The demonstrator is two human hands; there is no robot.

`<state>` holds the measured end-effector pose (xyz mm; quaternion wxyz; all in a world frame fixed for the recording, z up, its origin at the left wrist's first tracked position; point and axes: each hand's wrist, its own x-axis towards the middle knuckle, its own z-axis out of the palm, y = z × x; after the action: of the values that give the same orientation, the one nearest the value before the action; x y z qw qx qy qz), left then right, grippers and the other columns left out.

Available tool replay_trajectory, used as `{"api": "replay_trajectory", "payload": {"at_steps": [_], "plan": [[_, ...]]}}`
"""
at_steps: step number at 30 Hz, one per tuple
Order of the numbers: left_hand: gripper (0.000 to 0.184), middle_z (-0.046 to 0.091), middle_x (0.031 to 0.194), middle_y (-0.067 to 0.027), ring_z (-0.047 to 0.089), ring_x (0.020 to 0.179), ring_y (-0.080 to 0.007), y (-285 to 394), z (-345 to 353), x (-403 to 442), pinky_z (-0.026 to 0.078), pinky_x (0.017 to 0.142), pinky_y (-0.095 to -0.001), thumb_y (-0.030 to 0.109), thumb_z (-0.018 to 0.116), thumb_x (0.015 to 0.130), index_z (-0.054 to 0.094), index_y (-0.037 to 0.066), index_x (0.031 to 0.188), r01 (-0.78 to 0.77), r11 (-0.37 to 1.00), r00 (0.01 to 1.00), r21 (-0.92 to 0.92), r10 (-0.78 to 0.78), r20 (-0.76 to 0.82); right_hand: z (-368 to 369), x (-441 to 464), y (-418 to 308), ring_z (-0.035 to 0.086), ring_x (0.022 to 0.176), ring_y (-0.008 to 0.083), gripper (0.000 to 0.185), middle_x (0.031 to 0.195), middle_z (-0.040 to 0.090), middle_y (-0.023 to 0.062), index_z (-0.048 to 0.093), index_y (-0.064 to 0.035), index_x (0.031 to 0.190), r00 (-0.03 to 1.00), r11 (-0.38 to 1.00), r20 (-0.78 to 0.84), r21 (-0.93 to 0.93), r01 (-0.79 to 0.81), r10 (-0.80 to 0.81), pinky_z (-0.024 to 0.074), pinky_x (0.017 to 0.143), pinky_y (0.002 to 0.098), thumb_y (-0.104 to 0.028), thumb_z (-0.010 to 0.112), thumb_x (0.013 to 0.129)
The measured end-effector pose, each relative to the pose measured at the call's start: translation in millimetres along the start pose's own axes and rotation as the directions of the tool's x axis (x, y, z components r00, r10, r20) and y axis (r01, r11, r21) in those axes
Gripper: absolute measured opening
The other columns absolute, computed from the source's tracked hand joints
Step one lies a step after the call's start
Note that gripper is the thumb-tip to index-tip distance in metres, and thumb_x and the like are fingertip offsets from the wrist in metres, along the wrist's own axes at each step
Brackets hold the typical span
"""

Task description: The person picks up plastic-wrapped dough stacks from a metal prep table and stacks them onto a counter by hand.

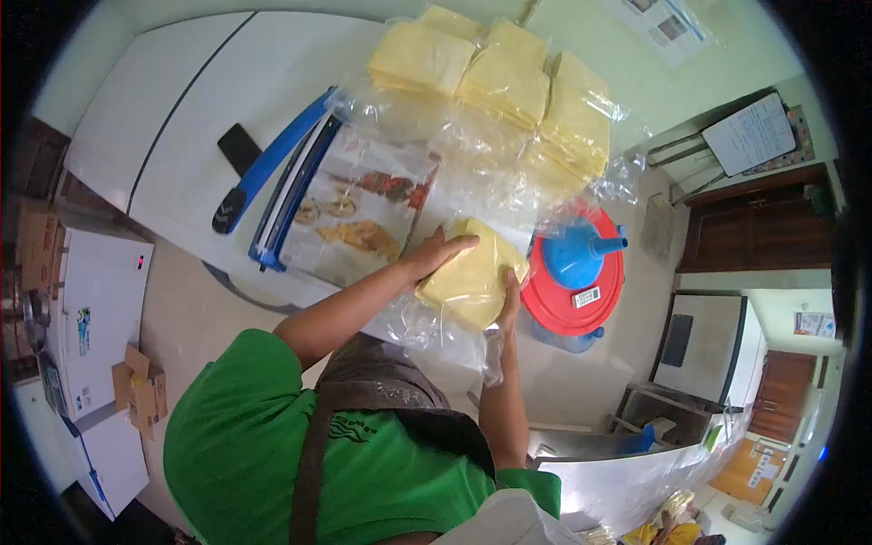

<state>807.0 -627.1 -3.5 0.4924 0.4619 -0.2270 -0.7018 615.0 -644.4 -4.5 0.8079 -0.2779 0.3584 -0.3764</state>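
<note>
Between my two hands is a clear plastic bag of yellow square sheets, held tilted in front of my body. My left hand grips its upper left side, thumb stretched over the top. At the right edge, my right hand closes on the same bag, and loose plastic hangs below it. Just beyond, on the white table, several similar bags of yellow stacks lie side by side. A blue bag sealer with its long arm raised stands left of my hands, beside a food-printed sheet.
A black phone lies left of the sealer. Right of the table stands a container with a red lid, a blue funnel on top. White freezers and a cardboard box are at the left. Another person is at lower right.
</note>
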Motion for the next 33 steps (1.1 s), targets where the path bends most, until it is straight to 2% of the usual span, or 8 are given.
{"api": "replay_trajectory", "payload": {"at_steps": [7,9,13,18,27,29,31,33], "plan": [[0.059,0.058,0.12,-0.0115,0.062,0.105,-0.0217,72,-15,37,0.053,0.087,-0.0358,0.036,0.065,0.088,0.043,0.005,0.134,0.064,0.984,0.995,-0.165,-0.05,0.084,56,50,-36,0.061,0.109,0.0256,0.052,0.125,0.059,0.0144,0.046,-0.0009,0.135,1.0,0.993,-0.028,-0.118,0.011,-0.015,0.0509,0.093,0.0376,-0.037,0.05,0.097],[0.059,0.057,0.121,-0.0126,0.062,0.104,-0.0214,82,-14,42,0.055,0.083,-0.0361,0.033,0.065,0.088,0.042,0.005,0.135,-0.047,0.996,0.998,-0.079,0.043,-0.049,58,62,-37,0.061,0.111,0.0262,0.051,0.126,0.058,0.0151,0.045,-0.0007,0.136,0.998,0.986,0.02,-0.156,0.06,-0.058,0.0503,0.095,0.0391,-0.035,0.048,0.098],[0.054,0.06,0.117,-0.0106,0.063,0.103,-0.0238,75,-30,62,0.055,0.083,-0.037,0.03,0.064,0.088,0.047,0.005,0.132,-0.086,0.993,0.996,-0.081,0.087,0.008,44,94,-28,0.06,0.107,0.0246,0.054,0.122,0.058,0.0141,0.047,-0.0016,0.134,0.988,0.992,-0.091,-0.023,-0.125,0.122,0.0505,0.09,0.0368,-0.034,0.055,0.092],[0.054,0.06,0.118,-0.0109,0.062,0.104,-0.0202,78,-52,72,0.053,0.083,-0.0337,0.036,0.065,0.087,0.052,0.006,0.13,0.218,0.966,0.976,-0.141,-0.217,0.026,39,115,-19,0.06,0.105,0.0244,0.055,0.119,0.058,0.0134,0.045,-0.0016,0.135,0.972,0.984,-0.162,-0.028,-0.178,0.171,0.0499,0.087,0.0351,-0.031,0.058,0.09],[0.058,0.061,0.121,-0.0103,0.059,0.108,-0.0199,57,-91,109,0.049,0.091,-0.033,0.051,0.061,0.09,0.055,0.007,0.128,0.216,0.967,0.97,0.137,-0.196,-0.146,34,166,-27,0.061,0.106,0.0223,0.049,0.117,0.063,0.0118,0.057,0.0007,0.125,0.982,0.961,-0.173,-0.252,-0.114,0.071,0.0491,0.09,0.0336,-0.035,0.056,0.093],[0.064,0.06,0.125,-0.0173,0.057,0.115,-0.0293,59,-95,100,0.045,0.098,-0.0387,0.054,0.061,0.089,0.057,0.005,0.13,0.09,0.957,0.981,0.277,-0.038,-0.191,34,173,-29,0.059,0.106,0.0212,0.049,0.116,0.062,0.0118,0.056,-0.0007,0.126,0.99,0.931,-0.14,-0.357,-0.072,0.023,0.0467,0.09,0.0326,-0.032,0.062,0.088],[0.067,0.05,0.136,-0.0249,0.046,0.129,-0.0359,120,-54,38,0.038,0.105,-0.0393,0.05,0.055,0.093,0.047,-0.001,0.136,0.263,0.688,0.95,0.676,-0.064,-0.304,48,156,-38,0.058,0.109,0.0215,0.059,0.123,0.059,0.0121,0.049,0.0,0.134,0.974,0.957,-0.203,-0.249,-0.147,0.097,0.046,0.092,0.0331,-0.034,0.064,0.089],[0.075,0.031,0.147,-0.0309,0.029,0.139,-0.0414,70,-41,-6,0.029,0.111,-0.0479,0.044,0.056,0.093,0.032,-0.007,0.143,-0.201,0.543,0.768,0.815,0.604,-0.213,59,138,-48,0.055,0.115,0.0234,0.07,0.131,0.055,0.0131,0.037,-0.0014,0.142,0.985,0.974,-0.157,-0.198,-0.109,0.078,0.045,0.095,0.0339,-0.038,0.064,0.089]]}}
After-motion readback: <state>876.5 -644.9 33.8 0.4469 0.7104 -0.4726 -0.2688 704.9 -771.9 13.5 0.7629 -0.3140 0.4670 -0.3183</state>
